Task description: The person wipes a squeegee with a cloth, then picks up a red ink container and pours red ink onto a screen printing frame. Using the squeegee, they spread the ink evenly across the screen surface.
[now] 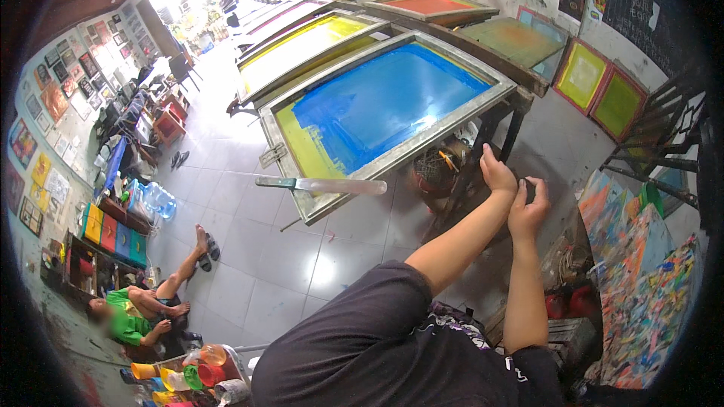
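My left hand (498,171) is raised beside the front-right part of a table, its fingers loosely bent and apart. My right hand (530,205) is just below and right of it, fingers curled but apart. I see nothing held in either. Nearest them is a screen frame (460,128) with blue ink (377,102) spread over most of its mesh and a yellow-green margin. A long spatula (339,185) with a teal handle lies across its near edge. Dark table legs (513,128) and a cluttered bundle (434,172) show beneath.
More screens (426,4) line the tables behind; others (581,75) lean right. A paint-smeared board (641,271) and dark rack (664,143) stand right. A person (139,309) in green reclines on the left near colored cups (192,377). Another person (230,4) stands far back. Grey tiled floor (249,271) lies between.
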A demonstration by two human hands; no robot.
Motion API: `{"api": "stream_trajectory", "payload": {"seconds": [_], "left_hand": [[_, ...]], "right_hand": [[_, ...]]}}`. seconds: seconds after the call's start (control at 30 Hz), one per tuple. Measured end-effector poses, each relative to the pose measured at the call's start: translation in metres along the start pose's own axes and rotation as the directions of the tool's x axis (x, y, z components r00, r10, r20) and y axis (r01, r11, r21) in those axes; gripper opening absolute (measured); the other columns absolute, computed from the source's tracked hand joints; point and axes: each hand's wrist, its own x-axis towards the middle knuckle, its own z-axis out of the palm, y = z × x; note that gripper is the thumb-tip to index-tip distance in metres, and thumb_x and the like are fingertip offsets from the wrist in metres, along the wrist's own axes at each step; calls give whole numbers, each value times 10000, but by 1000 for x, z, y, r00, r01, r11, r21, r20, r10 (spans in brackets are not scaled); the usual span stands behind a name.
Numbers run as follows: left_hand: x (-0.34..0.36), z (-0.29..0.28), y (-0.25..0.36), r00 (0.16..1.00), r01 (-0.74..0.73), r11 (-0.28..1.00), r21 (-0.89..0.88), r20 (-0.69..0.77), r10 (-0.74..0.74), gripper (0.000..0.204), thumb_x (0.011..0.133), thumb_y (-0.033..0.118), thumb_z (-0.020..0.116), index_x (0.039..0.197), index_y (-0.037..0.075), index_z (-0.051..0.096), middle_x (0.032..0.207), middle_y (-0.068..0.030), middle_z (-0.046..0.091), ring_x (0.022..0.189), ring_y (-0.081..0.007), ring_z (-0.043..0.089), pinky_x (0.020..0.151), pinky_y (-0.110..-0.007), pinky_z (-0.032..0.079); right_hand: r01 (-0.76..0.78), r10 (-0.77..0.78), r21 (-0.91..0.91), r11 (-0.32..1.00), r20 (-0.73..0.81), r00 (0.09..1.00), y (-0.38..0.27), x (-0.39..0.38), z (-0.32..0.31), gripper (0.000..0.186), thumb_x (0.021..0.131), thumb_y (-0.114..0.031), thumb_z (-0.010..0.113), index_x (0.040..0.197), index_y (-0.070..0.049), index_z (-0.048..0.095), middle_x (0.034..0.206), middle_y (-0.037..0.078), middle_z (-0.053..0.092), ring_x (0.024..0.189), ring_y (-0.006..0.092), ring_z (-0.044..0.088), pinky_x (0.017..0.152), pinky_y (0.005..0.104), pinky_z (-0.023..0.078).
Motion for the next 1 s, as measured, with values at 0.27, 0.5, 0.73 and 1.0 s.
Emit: {"api": "stream_trajectory", "payload": {"seconds": [0.27, 0.5, 0.73, 1.0], "left_hand": [[-28, 23, 3, 997, -33, 999, 37, 66, 31, 650, 903, 501, 373, 1243, -52, 404, 1287, -210, 430, 1191, -293, 400, 1008, -335, 265], [-38, 38, -19, 967, 209, 978, 14, 145, -209, 798, 872, 551, 359, 1317, -108, 288, 1388, -231, 302, 1262, -303, 336, 1057, -365, 208], [-45, 33, -16, 771, 566, 824, -18, 366, -522, 841, 831, 629, 296, 1427, 98, 29, 1480, -109, 82, 1348, -271, 138, 1032, -457, 260], [-69, 15, -3, 693, 599, 800, 24, 487, -533, 986, 743, 743, 276, 1429, 71, 54, 1479, -142, 95, 1267, -385, 314, 1052, -570, 2]], "right_hand": [[-90, 90, -19, 996, 28, 996, 6, -33, -29, 144, 809, -130, 581, 878, -6, 560, 806, 206, 609, 758, 381, 602, 663, 403, 466], [-180, 145, 103, 978, 281, 949, -1, -35, -65, 131, 792, -123, 603, 860, -18, 566, 797, 196, 616, 769, 363, 611, 650, 367, 470], [-192, 215, 223, 956, -83, 973, 26, -20, -110, 245, 830, -195, 629, 969, 5, 602, 845, 115, 642, 800, 163, 584, 745, 302, 453], [-50, 50, -7, 999, 190, 981, -10, -51, -80, 166, 753, -39, 627, 907, 7, 586, 878, 179, 622, 823, 279, 627, 738, 330, 470]]}}
